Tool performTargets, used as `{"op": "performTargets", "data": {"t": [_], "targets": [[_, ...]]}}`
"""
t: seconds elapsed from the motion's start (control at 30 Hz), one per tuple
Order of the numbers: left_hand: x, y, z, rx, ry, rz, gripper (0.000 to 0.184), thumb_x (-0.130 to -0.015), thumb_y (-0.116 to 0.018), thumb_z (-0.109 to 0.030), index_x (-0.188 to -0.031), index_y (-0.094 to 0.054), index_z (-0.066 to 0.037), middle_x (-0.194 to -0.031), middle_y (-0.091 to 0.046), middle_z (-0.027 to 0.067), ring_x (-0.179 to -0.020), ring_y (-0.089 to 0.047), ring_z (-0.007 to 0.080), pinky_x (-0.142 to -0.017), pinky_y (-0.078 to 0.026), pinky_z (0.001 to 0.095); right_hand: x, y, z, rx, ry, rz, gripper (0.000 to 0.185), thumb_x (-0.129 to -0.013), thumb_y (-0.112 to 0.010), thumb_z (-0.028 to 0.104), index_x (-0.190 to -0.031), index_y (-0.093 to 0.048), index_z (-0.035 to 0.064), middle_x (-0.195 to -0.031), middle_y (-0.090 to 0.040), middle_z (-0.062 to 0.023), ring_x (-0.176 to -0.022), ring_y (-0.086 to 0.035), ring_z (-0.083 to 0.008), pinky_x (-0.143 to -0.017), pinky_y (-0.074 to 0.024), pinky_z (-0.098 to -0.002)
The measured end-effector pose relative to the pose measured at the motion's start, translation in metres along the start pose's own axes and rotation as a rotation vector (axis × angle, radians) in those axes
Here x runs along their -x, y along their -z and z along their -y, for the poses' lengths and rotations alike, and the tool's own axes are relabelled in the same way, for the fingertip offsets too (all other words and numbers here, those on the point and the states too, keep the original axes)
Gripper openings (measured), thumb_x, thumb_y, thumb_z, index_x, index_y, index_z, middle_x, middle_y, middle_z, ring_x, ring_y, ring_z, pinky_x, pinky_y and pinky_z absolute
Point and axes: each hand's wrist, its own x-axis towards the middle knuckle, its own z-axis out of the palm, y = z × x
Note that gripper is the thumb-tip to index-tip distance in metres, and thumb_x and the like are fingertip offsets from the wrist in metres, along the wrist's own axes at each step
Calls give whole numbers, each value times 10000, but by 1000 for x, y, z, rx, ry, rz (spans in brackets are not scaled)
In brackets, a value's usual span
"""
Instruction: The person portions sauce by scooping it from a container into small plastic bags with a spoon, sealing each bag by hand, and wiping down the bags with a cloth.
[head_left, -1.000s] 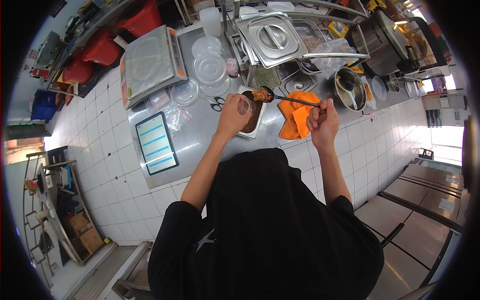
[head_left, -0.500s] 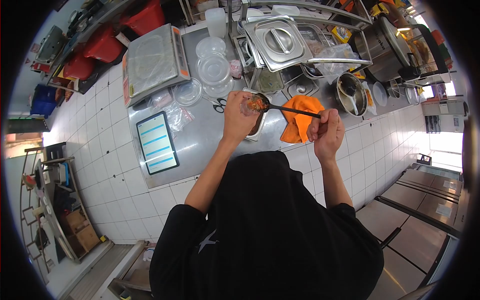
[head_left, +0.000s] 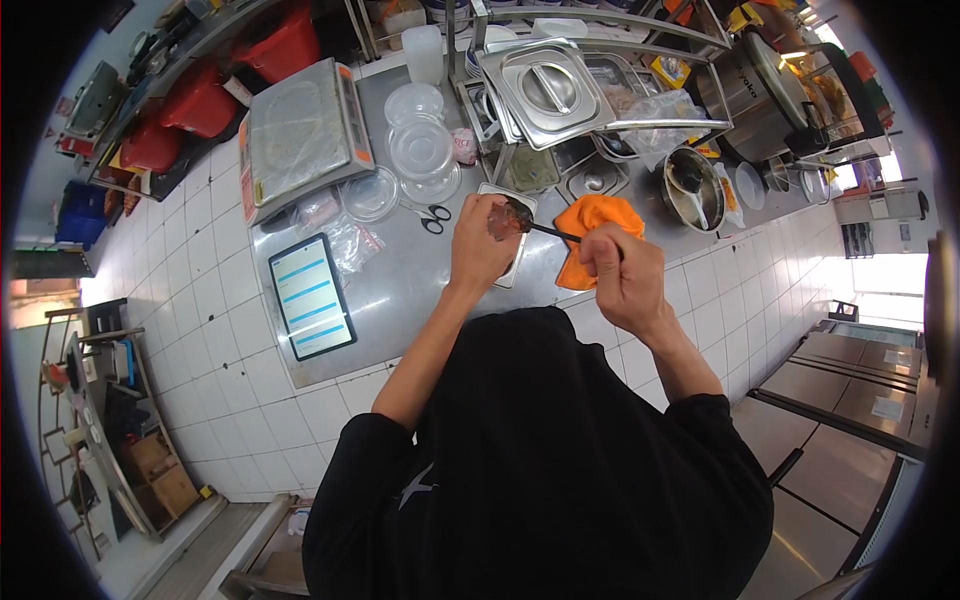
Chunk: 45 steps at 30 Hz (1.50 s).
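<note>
My left hand (head_left: 476, 250) is closed around a small clear plastic cup (head_left: 500, 224) with reddish sauce in it. A black long-handled ladle (head_left: 553, 233) is gripped by its handle in my right hand (head_left: 630, 278). Its bowl is tipped sideways at the mouth of the cup; how much it still holds is hard to see. Below the cup lies a narrow steel food pan (head_left: 513, 275), partly covered by my left hand. An orange cloth (head_left: 608, 214) rests on the steel counter just beyond my right hand.
On the left stand a scale (head_left: 305, 135) and a tablet (head_left: 312, 297). Clear lids (head_left: 420, 148) and scissors (head_left: 433, 218) lie near the middle. A lidded steel pan (head_left: 548, 88) sits on the rack behind. To the right are a steel bowl (head_left: 693, 190) and a large cooker (head_left: 757, 98).
My right hand has moved left and nearer to me, with its back turned up. The ladle, earlier level with red-orange chopped food showing, has rolled over toward the cup.
</note>
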Motion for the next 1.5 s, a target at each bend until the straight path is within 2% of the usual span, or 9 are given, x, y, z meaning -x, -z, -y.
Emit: {"op": "performTargets", "data": {"t": [0.17, 0.37, 0.67, 0.9, 1.0, 1.17, 1.33, 1.47, 1.5], "targets": [[2, -10, 4, 26, 47, -35, 366, -730, -758, -13, -1063, -607, -4, -962, -591, 119, -853, -662, 267, -745, -529, 359, -13, -4, 13, 109, 126, 79, 123, -999, -587, 92, -904, -615, 20, -750, -643, -101, -656, -635, -300, -612, -495, -361], [3, -9, 6, 85, 139, -36, 372, -742, -762, -33, -1072, -593, 2, -929, -606, 102, -824, -619, 228, -762, -505, 345, -16, -4, 15, 103, 149, 115, 119, -1004, -584, 95, -914, -608, 20, -749, -642, -99, -656, -635, -299, -612, -494, -366], [1, -11, 16, 86, 65, -67, 364, -755, -764, -31, -1072, -588, -4, -900, -607, 67, -804, -577, 161, -747, -484, 296, -12, -1, 7, 55, 83, -32, 277, -1053, -520, 148, -817, -592, 21, -690, -595, -65, -569, -577, -179, -543, -439, -306], [8, 0, 33, 67, 43, -20, 305, -804, -780, -51, -1054, -606, -28, -894, -593, 31, -789, -556, 116, -717, -468, 256, 0, -1, -41, -466, -269, -311, 403, -1125, -365, 325, -841, -482, 63, -618, -491, -22, -456, -384, -53, -425, -297, -193], [18, 13, 52, 180, 128, -41, 275, -780, -771, -50, -1011, -622, -29, -931, -610, 91, -802, -585, 198, -749, -491, 313, 1, -5, -66, -665, -346, -370, 409, -1119, -385, 346, -849, -500, 61, -614, -489, -17, -454, -383, -49, -422, -292, -193], [32, 62, 48, 649, 245, 122, 270, -868, -755, -42, -1078, -585, -34, -972, -612, 51, -866, -600, 157, -715, -517, 268, 12, -60, -141, -272, -427, -140, 424, -1110, -415, 331, -837, -579, 52, -610, -503, 17, -526, -429, -55, -488, -358, -243], [24, 87, 2, 1345, 305, 424, 363, -890, -752, -126, -1169, -532, -53, -939, -569, 86, -881, -630, 219, -596, -598, 337, 14, -113, -146, -345, -435, 203, 413, -1093, -440, 376, -1064, -640, 16, -633, -562, -16, -629, -563, -125, -613, -460, -296], [24, 86, -19, 1623, 325, 645, 478, -875, -770, -228, -1210, -483, -45, -864, -523, 83, -816, -616, 233, -470, -571, 305, 15, -83, -132, 529, -141, -124, 328, -997, -626, 314, -1152, -640, 25, -961, -620, -58, -863, -610, -141, -688, -463, -292], [21, 85, -21, 1593, 331, 706, 513, -867, -777, -247, -1222, -468, -42, -852, -515, 85, -794, -614, 233, -442, -561, 299, 10, -70, -116, 295, -178, -28, 318, -978, -649, 290, -1167, -641, 34, -992, -609, -54, -874, -590, -127, -704, -453, -281]]}}
